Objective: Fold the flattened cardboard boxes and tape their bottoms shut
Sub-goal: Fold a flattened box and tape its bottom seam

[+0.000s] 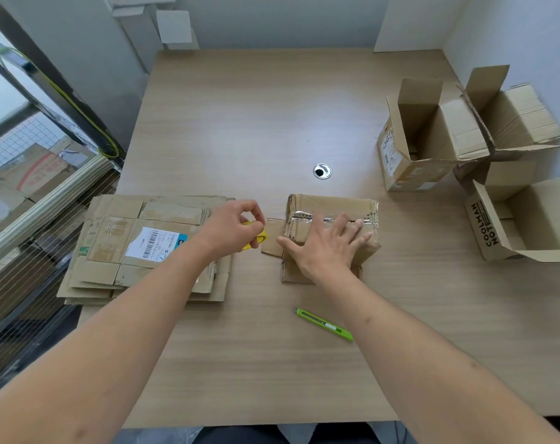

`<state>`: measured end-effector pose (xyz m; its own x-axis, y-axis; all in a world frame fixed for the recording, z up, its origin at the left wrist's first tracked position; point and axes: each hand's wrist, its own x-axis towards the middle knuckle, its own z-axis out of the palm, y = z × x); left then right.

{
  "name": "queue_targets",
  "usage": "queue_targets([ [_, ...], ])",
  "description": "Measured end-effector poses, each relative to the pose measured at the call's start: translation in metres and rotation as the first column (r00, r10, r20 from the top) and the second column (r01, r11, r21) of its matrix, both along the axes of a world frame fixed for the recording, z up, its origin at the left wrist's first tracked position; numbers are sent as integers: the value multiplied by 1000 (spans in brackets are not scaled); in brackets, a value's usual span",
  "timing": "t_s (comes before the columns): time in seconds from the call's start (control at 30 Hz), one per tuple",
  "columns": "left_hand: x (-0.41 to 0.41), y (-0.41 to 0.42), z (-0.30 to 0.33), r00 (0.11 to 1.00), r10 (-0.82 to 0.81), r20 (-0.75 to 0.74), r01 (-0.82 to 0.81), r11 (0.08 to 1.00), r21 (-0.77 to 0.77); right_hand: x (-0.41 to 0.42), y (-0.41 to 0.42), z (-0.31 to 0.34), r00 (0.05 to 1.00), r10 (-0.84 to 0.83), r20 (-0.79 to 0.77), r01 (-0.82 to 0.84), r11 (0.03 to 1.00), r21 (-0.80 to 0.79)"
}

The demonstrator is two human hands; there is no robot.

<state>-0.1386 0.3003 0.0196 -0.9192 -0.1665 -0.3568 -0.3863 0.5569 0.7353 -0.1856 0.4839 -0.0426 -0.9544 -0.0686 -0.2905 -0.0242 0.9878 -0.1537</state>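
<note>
— What sort of place is shown?

— A small office or packing corner is suggested: a wood-grain worktop (272,107) with a cable grommet (322,171) is set against plain white walls.

— What else is seen?

— Flattened cartons (121,248) are stacked at the left, opened boxes (432,133) are gathered at the far right, and a green utility knife (324,324) lies near. A window (22,129) is seen at the left.

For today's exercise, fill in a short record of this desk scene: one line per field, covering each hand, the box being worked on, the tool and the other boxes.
left hand: left hand grips a yellow tape roll
right hand: right hand pressed flat on the box
box in work: small box, taped seam on top
tool: green cutter lying on the table
flat stack: flattened boxes at left
done: open boxes at right
</note>
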Motion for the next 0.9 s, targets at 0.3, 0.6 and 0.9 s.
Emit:
queue_targets([
  [0.3, 0, -1, 0, 999, -35, 21, 34, 999, 31, -7, 28, 0, 971, 235, -44, -239, 958, -156],
  [0.6, 13, 12, 12, 973, -223, 62, 208, 961, 185, -14, 68, 8, 861, 506, 45, -484, 844, -232],
  [0.9, 18, 42, 28, 974, -228, -15, 226, 951, 210, 9, 61, 44, 982, 170, 88, -9, 502, -865],
])
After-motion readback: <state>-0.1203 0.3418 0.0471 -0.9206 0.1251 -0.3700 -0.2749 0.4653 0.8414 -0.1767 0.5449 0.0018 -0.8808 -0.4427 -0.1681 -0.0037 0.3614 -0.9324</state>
